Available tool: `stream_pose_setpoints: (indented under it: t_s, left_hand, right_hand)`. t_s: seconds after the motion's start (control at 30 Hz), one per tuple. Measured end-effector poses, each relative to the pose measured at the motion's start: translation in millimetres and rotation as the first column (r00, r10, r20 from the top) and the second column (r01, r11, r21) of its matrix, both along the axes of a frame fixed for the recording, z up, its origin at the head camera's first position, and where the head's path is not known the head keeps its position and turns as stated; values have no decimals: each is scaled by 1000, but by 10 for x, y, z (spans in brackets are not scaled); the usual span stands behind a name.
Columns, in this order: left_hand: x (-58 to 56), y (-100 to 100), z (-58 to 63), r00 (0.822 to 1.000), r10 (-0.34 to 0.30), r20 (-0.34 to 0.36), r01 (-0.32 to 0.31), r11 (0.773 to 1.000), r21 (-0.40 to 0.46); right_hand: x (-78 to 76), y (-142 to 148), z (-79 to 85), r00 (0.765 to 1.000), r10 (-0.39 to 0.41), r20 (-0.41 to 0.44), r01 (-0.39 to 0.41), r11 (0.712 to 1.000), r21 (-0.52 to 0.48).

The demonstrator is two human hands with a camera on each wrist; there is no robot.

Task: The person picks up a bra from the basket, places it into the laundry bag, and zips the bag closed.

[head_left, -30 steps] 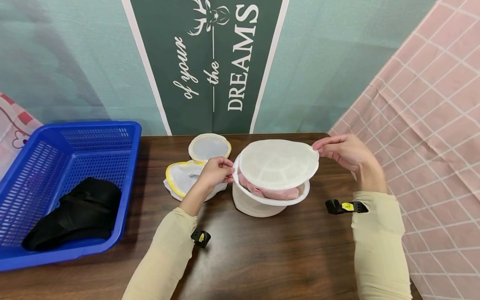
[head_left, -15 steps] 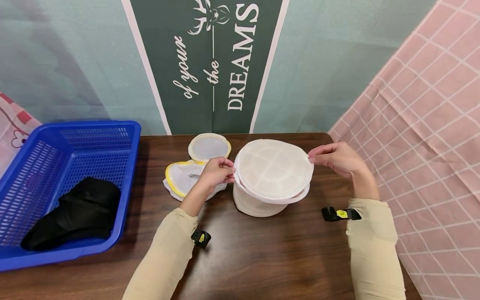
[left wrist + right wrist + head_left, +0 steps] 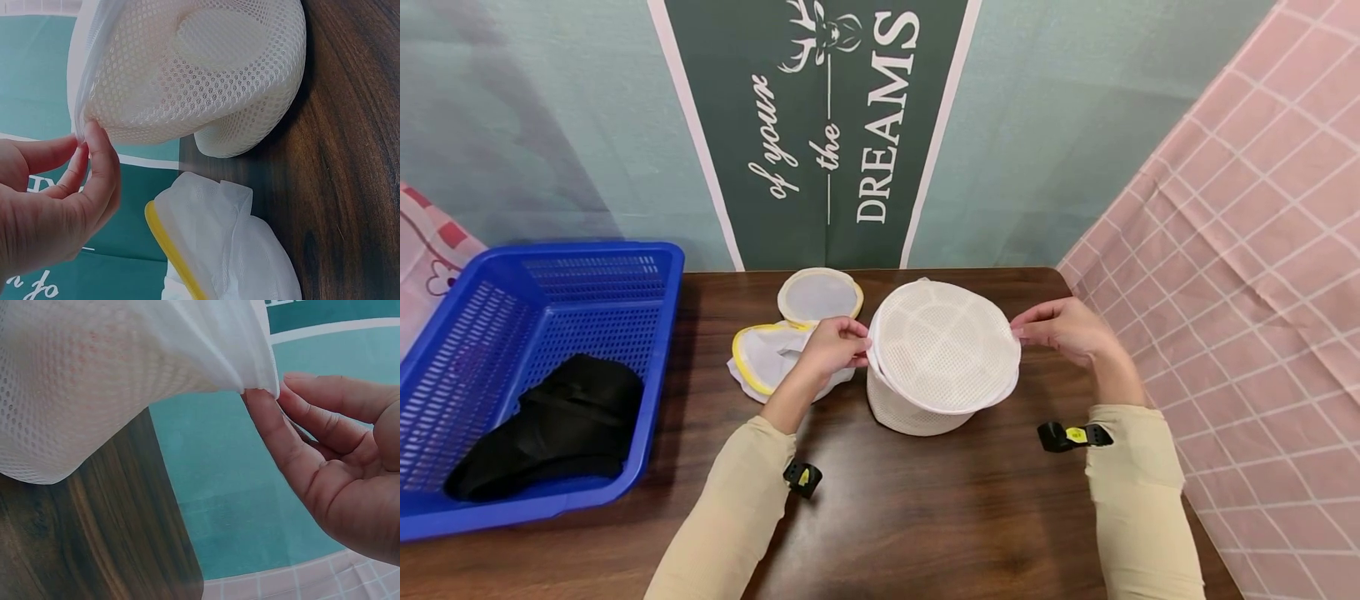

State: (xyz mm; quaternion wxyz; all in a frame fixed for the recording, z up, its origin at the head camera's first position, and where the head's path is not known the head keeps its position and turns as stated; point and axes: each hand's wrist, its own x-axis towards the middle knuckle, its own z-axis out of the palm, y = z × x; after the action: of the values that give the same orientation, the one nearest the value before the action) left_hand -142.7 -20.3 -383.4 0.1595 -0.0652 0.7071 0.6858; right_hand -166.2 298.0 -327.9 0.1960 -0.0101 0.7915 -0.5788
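Head view: white mesh bag (image 3: pixel 917 417) stands upright on the brown table (image 3: pixel 925 517), just right of the frame's centre, with its round lid (image 3: pixel 947 346) lying over the opening. Left hand (image 3: pixel 831 346) at the bag's left side, thumb and fingertips pinching the rim, gap narrow. Right hand (image 3: pixel 1067 329) at the opposite side, thumb and finger pinching the lid's right edge, gap also narrow. Both wrists carry cream sleeves (image 3: pixel 730 500) and black straps (image 3: pixel 802 478). Just left of the bag, partly behind the left hand, lies a yellow-trimmed pouch (image 3: pixel 763 358); a round flap (image 3: pixel 820 297) touches it on the upper side. Blue basket (image 3: pixel 662 375) fills the left of the frame, black cloth (image 3: pixel 557 425) in its lower part. Green backdrop (image 3: pixel 1015 150) across the top, pink grid cloth (image 3: pixel 1240 250) down the right. Left wrist view: thumb and finger meet on the rim at left of centre; coarse mesh wall above right, pouch at bottom centre. Right wrist view: held edge at upper centre right, mesh wall at upper left with a faint pink tint showing through.
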Motion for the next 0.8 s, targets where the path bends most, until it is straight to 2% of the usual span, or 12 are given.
stream_pose_setpoints:
  t_s: [0.23,0.57,0.8]
  left_hand:
    - [9,0,-16,1000,8,12,-8,1000,20]
    - [16,4,-23,1000,-11,-18,12,999,43]
    - [7,25,-22,1000,7,-2,-7,997,77]
  right_hand:
    - [-19,8,-101,1000,28,-6,-28,999,-42]
    - [-29,-30,-161,999,34,-14,-33,999,31]
    - [-42,-38,-220,994,103,-27,-102,993,64]
